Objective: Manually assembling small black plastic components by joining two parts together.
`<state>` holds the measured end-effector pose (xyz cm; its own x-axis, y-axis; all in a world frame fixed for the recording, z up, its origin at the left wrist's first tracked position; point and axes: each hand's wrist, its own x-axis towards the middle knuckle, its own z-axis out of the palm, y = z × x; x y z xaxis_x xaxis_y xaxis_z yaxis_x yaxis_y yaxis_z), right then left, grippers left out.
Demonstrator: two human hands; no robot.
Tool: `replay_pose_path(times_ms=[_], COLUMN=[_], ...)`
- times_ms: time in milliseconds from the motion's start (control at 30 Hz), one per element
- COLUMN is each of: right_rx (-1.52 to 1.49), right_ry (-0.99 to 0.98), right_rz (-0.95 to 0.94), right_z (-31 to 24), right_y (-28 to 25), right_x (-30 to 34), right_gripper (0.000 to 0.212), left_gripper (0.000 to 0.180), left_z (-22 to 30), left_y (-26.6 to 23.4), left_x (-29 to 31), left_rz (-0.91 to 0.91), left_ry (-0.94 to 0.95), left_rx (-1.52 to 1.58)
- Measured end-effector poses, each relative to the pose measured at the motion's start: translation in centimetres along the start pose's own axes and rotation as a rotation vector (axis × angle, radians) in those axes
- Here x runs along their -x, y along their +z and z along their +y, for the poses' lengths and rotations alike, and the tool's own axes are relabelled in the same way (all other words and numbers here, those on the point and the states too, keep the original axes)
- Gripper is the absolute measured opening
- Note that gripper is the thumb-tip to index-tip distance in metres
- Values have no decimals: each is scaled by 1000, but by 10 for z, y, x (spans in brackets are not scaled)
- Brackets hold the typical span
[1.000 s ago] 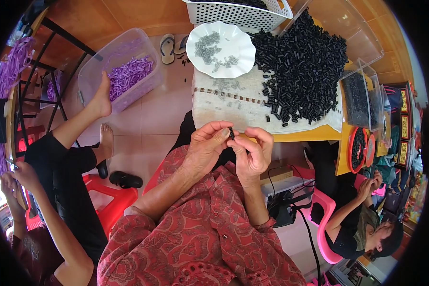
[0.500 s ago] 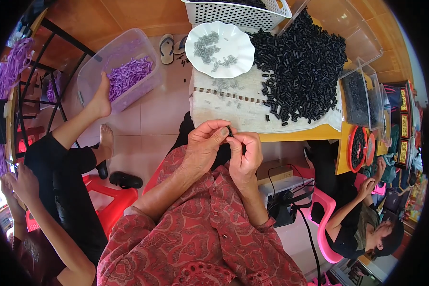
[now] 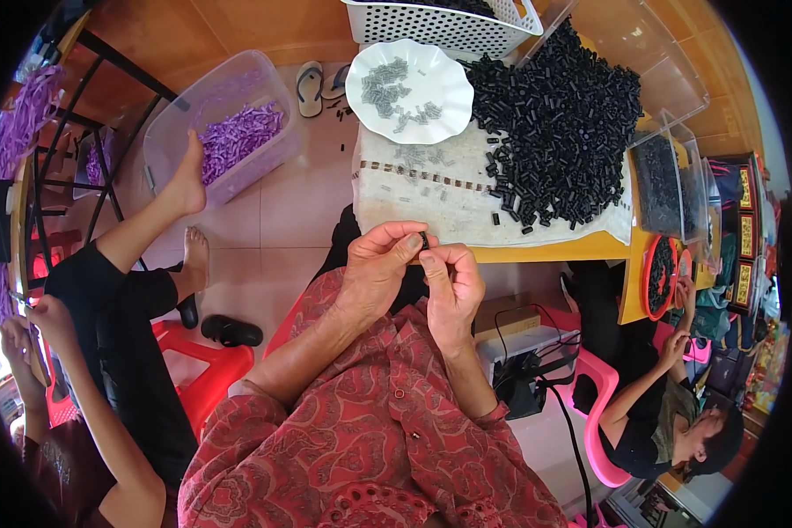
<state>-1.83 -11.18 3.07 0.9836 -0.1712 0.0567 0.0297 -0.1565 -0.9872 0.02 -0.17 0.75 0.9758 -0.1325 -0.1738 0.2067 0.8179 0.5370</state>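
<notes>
Between my two hands, just in front of the table's near edge, is a small black cylindrical piece (image 3: 425,239). My left hand (image 3: 374,273) pinches it between thumb and fingertips. The thumb and forefinger of my right hand (image 3: 451,290) close on its lower end. Beyond my hands, a large heap of similar black pieces (image 3: 563,132) lies on a white cloth (image 3: 414,216). A white scalloped plate (image 3: 449,84) beside the heap holds small clear pieces (image 3: 383,88), and more clear ones lie on the cloth.
A white perforated basket (image 3: 449,26) stands behind the plate. Clear boxes (image 3: 664,185) and a red bowl (image 3: 649,286) are at the right. A tub with purple pieces (image 3: 238,141) sits on the floor at left. Co-workers sit on both sides; black cables (image 3: 563,405) hang at right.
My hands stay almost in place around the black piece, which shows slightly more upright. The co-worker at left has shifted their hands; the right one's arm reaches nearer the red bowl.
</notes>
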Motion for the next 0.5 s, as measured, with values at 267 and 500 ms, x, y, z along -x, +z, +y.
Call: replay_pose_path(times_ms=[267, 500], right_rx=[240, 272], right_ry=[-398, -350], right_rz=[56, 93], right_z=[-4, -5], right_y=[-2, -9], right_x=[-9, -10], right_gripper=[21, 25], left_gripper=[17, 17], left_z=[3, 2], left_y=[2, 2], left_x=[1, 1], left_rz=[5, -1], left_ry=[-42, -67], left_rx=[5, 32])
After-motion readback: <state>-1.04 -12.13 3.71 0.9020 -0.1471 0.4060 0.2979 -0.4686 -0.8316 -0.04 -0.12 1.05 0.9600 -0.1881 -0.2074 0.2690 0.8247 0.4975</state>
